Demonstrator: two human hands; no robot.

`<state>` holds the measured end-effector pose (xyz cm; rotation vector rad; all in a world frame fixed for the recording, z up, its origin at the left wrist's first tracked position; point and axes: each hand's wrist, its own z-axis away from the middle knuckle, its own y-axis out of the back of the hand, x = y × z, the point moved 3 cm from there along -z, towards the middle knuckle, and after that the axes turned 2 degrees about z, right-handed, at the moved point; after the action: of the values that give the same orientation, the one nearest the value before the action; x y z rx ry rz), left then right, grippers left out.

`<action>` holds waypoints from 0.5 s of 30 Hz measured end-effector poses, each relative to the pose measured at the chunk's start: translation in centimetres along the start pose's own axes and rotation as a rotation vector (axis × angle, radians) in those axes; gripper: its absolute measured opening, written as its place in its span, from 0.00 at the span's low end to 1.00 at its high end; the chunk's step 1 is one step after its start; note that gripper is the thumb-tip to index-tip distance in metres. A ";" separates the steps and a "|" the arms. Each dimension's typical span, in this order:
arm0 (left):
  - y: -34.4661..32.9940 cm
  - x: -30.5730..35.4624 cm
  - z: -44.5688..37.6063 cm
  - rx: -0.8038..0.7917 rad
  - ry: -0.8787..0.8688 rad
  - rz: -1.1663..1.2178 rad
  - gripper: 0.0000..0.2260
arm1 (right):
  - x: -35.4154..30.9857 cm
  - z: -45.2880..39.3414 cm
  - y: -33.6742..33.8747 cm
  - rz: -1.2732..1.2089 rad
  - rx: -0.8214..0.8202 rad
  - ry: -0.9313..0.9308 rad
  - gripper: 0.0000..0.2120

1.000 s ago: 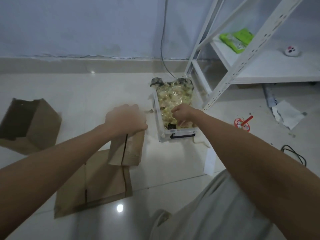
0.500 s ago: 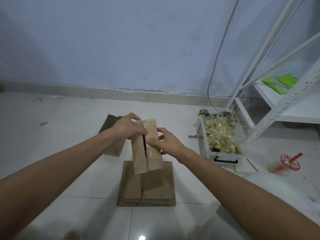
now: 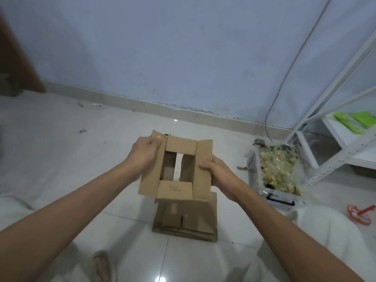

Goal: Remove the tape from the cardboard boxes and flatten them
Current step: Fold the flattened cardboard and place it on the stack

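Moved: the cardboard box (image 3: 176, 170) was folded upright half a second ago — now it is opened out, flaps spread.
Grip: left hand (image 3: 145, 154) and right hand (image 3: 216, 173) each clasp a side flap.
Place: held above the flattened stack (image 3: 184, 219).
Risk: leftover tape could tear a flap.

left hand (image 3: 147, 153) gripping (thumb on top) | right hand (image 3: 216, 172) gripping | both arms outstretched
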<state>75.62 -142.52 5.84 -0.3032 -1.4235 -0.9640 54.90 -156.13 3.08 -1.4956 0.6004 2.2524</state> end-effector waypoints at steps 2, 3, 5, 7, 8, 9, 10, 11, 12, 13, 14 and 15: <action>0.2 -0.5 -0.3 0.019 0.029 -0.035 0.22 | 0.3 0.0 0.7 0.085 0.057 0.067 0.32; -0.2 -0.6 -0.2 0.006 0.029 -0.079 0.21 | 0.4 -0.1 0.8 0.240 0.119 0.115 0.40; -1.5 -0.2 0.3 -0.015 -0.042 -0.217 0.20 | -0.2 -0.2 0.9 0.724 0.277 0.223 0.48; -3.1 0.3 0.9 -0.041 -0.131 -0.383 0.21 | -0.3 -0.7 0.1 1.217 0.344 0.277 0.48; -3.9 0.3 1.2 -0.050 -0.166 -0.454 0.21 | -0.1 -0.9 -0.5 1.363 0.341 0.264 0.44; -4.7 0.3 1.4 -0.057 -0.201 -0.504 0.21 | 0.0 -1.1 -0.8 1.436 0.346 0.239 0.37; -5.3 0.3 1.5 -0.064 -0.222 -0.529 0.20 | 0.0 -1.2 -1.0 1.455 0.361 0.215 0.29; -5.8 0.3 1.4 -0.071 -0.232 -0.535 0.20 | 0.0 -1.3 -1.0 1.446 0.380 0.205 0.22; -6.0 0.4 1.2 -0.082 -0.235 -0.529 0.19 | -0.2 -1.4 -1.0 1.424 0.397 0.205 0.17; -5.9 0.3 0.8 -0.090 -0.245 -0.510 0.19 | -0.4 -1.5 -0.8 1.398 0.406 0.212 0.14; -5.7 0.1 0.3 -0.093 -0.252 -0.479 0.19 | -0.6 -1.5 -0.7 1.376 0.405 0.221 0.12; -5.4 -0.1 -0.2 -0.087 -0.267 -0.441 0.20 | -0.8 -1.5 -0.6 1.362 0.402 0.228 0.12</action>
<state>71.95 -145.91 3.82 -0.1878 -1.7360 -1.3856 56.63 -156.51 3.22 -1.2240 2.5510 2.4116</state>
